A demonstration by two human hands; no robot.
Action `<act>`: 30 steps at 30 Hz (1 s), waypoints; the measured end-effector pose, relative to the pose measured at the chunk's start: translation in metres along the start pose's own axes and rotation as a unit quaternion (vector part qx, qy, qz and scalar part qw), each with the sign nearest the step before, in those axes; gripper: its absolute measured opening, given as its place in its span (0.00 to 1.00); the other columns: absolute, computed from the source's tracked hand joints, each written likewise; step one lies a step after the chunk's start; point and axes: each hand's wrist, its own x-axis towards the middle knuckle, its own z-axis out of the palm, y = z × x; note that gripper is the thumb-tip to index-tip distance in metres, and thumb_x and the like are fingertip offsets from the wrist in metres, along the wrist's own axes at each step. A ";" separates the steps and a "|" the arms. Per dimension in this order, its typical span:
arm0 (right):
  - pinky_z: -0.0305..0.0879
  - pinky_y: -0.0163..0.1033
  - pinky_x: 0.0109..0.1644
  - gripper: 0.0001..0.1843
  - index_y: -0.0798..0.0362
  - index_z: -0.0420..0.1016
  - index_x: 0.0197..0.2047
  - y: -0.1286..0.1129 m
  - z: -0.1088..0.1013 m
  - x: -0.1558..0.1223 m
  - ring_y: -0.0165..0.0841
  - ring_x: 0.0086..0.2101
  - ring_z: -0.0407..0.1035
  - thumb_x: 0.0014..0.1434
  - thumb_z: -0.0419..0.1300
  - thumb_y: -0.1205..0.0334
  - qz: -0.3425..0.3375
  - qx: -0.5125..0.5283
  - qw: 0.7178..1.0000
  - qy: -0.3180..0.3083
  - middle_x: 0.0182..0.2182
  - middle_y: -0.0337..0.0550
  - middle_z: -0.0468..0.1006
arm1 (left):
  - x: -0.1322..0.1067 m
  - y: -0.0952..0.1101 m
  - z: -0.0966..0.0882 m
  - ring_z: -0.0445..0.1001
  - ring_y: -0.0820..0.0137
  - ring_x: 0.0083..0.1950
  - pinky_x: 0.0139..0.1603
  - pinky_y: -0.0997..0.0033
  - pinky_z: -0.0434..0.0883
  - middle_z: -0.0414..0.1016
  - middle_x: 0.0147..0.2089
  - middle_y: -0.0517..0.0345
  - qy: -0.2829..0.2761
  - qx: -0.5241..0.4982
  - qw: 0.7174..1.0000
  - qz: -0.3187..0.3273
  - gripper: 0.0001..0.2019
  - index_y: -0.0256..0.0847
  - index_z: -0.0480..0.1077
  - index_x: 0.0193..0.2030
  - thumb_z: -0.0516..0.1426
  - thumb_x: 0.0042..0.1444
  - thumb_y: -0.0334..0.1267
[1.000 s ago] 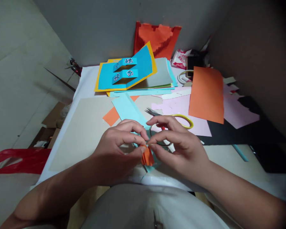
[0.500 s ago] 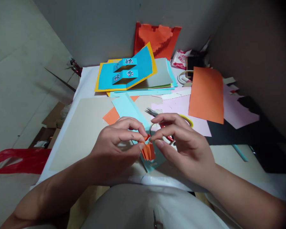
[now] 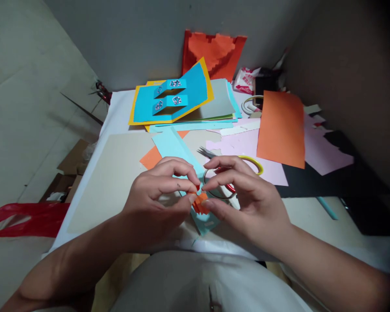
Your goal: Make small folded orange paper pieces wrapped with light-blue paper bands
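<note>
A small pleated piece of orange paper is pinched by my left hand between thumb and fingers. From the other side my right hand has its thumb pressed against the paper's right edge, its index fingertip close to the top. The folds fan downward; part of the paper is hidden by the fingertips. Beneath the hands lies a light blue paper strip, with an orange paper scrap under its left side. Scissors with a yellow and red handle rest just beyond my right hand, partly covered by it.
A blue and yellow pop-up card tops a paper stack at the back. A red folded paper card leans on the wall. On the right are an orange sheet, pink paper and black paper. A red bag hangs left.
My right thumb has come in against the pleated orange paper, and the folds look more squeezed together. Both hands stay almost in the same place.
</note>
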 end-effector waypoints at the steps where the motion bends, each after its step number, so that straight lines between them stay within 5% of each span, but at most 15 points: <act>1: 0.66 0.45 0.56 0.05 0.51 0.79 0.36 0.000 0.000 0.000 0.37 0.51 0.70 0.55 0.68 0.67 -0.001 -0.004 1.000 0.003 0.48 0.49 0.74 | 0.000 0.000 0.001 0.77 0.68 0.46 0.49 0.67 0.74 0.77 0.36 0.58 -0.001 0.001 1.000 0.002 0.10 0.42 0.76 0.31 0.61 0.51 0.22; 9: 0.63 0.49 0.60 0.07 0.49 0.74 0.34 -0.001 -0.002 0.000 0.37 0.52 0.69 0.60 0.61 0.71 0.011 0.012 1.000 0.018 0.46 0.46 0.75 | -0.001 0.001 0.002 0.76 0.67 0.46 0.51 0.64 0.74 0.78 0.37 0.57 -0.001 0.000 1.000 -0.029 0.10 0.44 0.75 0.31 0.61 0.52 0.23; 16: 0.67 0.47 0.52 0.11 0.50 0.70 0.26 -0.001 -0.009 0.001 0.38 0.47 0.71 0.61 0.61 0.68 0.002 0.021 1.000 -0.005 0.40 0.45 0.76 | 0.000 0.001 0.002 0.76 0.67 0.44 0.50 0.64 0.75 0.77 0.36 0.57 0.001 0.006 0.999 -0.037 0.10 0.44 0.75 0.29 0.60 0.52 0.23; 19: 0.67 0.49 0.54 0.06 0.49 0.73 0.34 0.000 -0.010 0.001 0.39 0.49 0.70 0.61 0.60 0.70 -0.014 0.014 1.000 -0.005 0.44 0.46 0.75 | 0.000 0.000 0.002 0.76 0.68 0.44 0.51 0.64 0.74 0.77 0.36 0.57 0.000 0.005 1.000 -0.029 0.10 0.43 0.75 0.30 0.61 0.51 0.22; 23: 0.64 0.50 0.58 0.13 0.48 0.75 0.47 0.002 -0.009 0.002 0.39 0.53 0.68 0.62 0.58 0.71 -0.046 -0.025 0.998 -0.029 0.48 0.48 0.73 | -0.001 0.000 0.002 0.76 0.69 0.45 0.51 0.66 0.73 0.77 0.37 0.57 0.002 0.010 1.000 -0.022 0.10 0.42 0.76 0.30 0.61 0.51 0.21; 30: 0.64 0.51 0.59 0.04 0.48 0.74 0.41 0.004 -0.012 0.005 0.41 0.56 0.65 0.62 0.60 0.67 -0.052 -0.051 0.994 -0.079 0.49 0.48 0.73 | 0.001 0.002 0.004 0.76 0.67 0.42 0.47 0.65 0.75 0.78 0.36 0.56 -0.007 -0.010 1.000 -0.021 0.10 0.43 0.76 0.30 0.61 0.51 0.22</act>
